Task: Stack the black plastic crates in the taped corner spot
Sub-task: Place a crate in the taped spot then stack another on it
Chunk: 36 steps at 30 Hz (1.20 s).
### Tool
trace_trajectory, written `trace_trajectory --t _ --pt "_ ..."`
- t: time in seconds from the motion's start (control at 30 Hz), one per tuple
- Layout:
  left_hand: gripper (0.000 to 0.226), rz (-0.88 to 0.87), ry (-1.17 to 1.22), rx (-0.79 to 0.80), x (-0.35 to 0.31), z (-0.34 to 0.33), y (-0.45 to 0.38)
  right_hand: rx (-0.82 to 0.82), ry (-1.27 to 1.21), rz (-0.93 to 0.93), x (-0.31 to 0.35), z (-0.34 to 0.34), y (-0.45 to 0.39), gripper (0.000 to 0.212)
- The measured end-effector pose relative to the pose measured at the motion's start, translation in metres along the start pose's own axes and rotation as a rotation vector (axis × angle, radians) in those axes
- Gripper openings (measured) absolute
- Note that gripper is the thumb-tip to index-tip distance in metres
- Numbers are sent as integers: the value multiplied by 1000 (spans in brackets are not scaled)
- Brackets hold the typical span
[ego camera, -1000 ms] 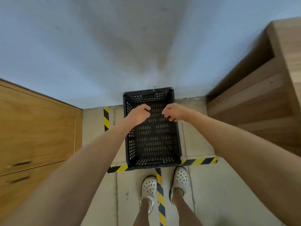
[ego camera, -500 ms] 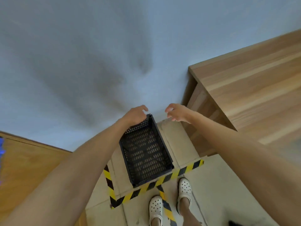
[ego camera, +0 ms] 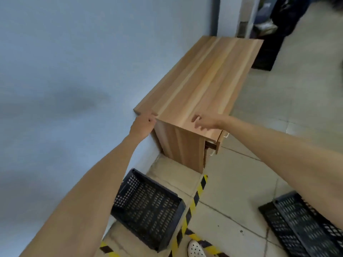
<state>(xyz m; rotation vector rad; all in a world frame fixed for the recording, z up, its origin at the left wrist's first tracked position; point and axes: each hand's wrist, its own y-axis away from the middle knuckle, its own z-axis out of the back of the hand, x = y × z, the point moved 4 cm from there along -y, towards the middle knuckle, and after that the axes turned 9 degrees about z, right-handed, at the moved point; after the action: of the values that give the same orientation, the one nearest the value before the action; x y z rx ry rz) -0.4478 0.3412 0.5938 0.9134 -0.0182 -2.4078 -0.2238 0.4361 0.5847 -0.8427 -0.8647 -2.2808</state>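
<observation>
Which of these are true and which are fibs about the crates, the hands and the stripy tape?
1. A black crate sits on the floor inside the striped tape. True.
2. The left hand grips that crate. False: it holds nothing and is up by the wooden cabinet.
3. Another crate lies outside the tape at lower right. True.
4. The right hand carries a crate. False: it is empty, fingers loose.
</observation>
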Motion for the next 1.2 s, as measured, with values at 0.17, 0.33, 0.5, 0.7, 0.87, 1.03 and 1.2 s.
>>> trace_trajectory --t 0.17,0.33,0.5,0.7,0.87,1.03,1.2 --pt "23 -331 -24 118 -135 -100 28 -156 -7 -140 -110 62 105 36" --pt "30 -486 -136 287 -244 -220 101 -263 -84 -301 -243 100 239 37" --pt "28 -575 -315 447 -322 -343 195 -351 -228 -469 -369 107 394 37" --pt "32 -740 -427 588 -407 -454 284 -513 -414 -604 -477 104 544 21" --pt "31 -829 -445 698 -452 -532 343 -605 -505 -721 -532 78 620 22" --pt "32 -863 -516 854 -464 -601 369 -584 -564 -814 -576 44 650 26" --pt "31 -819 -554 931 -471 -649 366 -526 -609 -845 -605 53 652 25"
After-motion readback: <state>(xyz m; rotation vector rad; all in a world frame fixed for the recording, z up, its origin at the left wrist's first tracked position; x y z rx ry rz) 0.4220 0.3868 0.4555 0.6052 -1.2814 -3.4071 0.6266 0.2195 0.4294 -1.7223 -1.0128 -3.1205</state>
